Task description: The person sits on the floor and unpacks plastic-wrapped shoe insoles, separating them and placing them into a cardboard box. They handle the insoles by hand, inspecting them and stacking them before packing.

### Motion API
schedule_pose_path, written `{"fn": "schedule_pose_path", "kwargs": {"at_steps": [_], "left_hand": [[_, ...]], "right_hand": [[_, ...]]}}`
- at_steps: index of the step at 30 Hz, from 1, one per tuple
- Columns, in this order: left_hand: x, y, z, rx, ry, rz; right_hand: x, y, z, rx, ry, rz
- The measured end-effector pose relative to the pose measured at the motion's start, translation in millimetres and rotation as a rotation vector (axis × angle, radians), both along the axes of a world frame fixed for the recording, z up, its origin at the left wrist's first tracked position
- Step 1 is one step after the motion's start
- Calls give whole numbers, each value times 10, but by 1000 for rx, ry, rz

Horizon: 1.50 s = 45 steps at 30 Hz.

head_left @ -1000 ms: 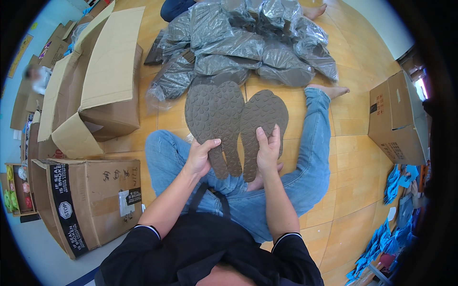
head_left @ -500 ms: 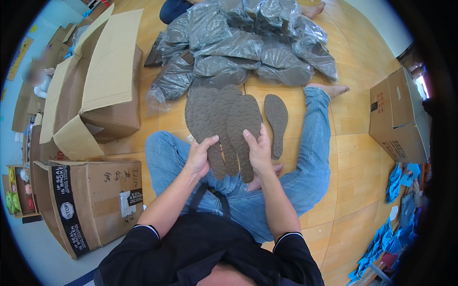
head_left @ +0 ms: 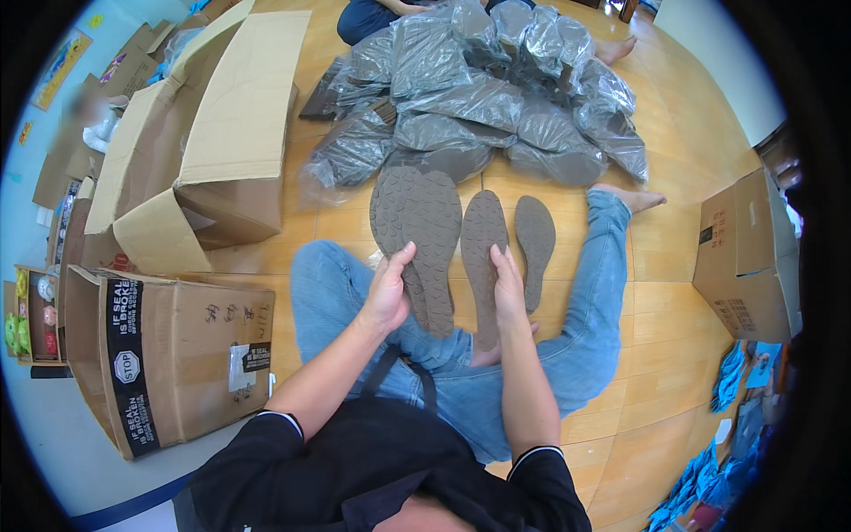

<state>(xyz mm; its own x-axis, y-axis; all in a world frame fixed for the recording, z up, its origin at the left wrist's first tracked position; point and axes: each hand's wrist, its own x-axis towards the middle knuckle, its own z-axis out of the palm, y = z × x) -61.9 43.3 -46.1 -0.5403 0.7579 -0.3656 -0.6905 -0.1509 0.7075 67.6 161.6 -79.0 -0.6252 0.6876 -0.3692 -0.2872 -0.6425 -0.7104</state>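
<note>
Brown textured shoe soles are spread over my lap as I sit on the floor. My left hand grips two or more overlapping soles by their edge, thumb on top. A single sole is pinched in my right hand, a narrow gap apart from the left-hand ones. Just right of it, another sole lies on the wooden floor. The fingers under the soles are hidden. Beyond the soles is a pile of clear plastic bags with brown soles inside.
At the left stand an open cardboard box and a taped carton. Another carton is at the right, with blue items below it. Another person's legs show behind the bag pile.
One sole has come apart from the fanned stack and moved right in my right hand. The rest stay in my left hand. The whole view has shifted slightly.
</note>
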Motion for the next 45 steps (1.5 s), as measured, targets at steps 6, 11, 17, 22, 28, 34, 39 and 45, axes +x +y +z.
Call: {"fn": "schedule_pose_path", "kwargs": {"at_steps": [6,11,17,22,28,34,39,45], "left_hand": [[90,88,82,70,110,-96],[117,167,113,50,20,-69],[78,182,143,153,42,-164],[167,154,133,-46,331,-438],[412,0,62,-22,383,-572],[243,-186,137,-31,941,-730],[269,-240,254,133,596,-722],[201,-302,363,252,509,-725]], "right_hand": [[13,-56,73,113,56,64],[97,85,71,-246,419,46],[115,96,25,-225,214,76],[85,15,-109,-193,562,122],[-47,-187,-23,415,29,129],[181,-105,521,696,50,-44],[228,-281,743,669,0,81],[252,-455,915,716,-29,62]]}}
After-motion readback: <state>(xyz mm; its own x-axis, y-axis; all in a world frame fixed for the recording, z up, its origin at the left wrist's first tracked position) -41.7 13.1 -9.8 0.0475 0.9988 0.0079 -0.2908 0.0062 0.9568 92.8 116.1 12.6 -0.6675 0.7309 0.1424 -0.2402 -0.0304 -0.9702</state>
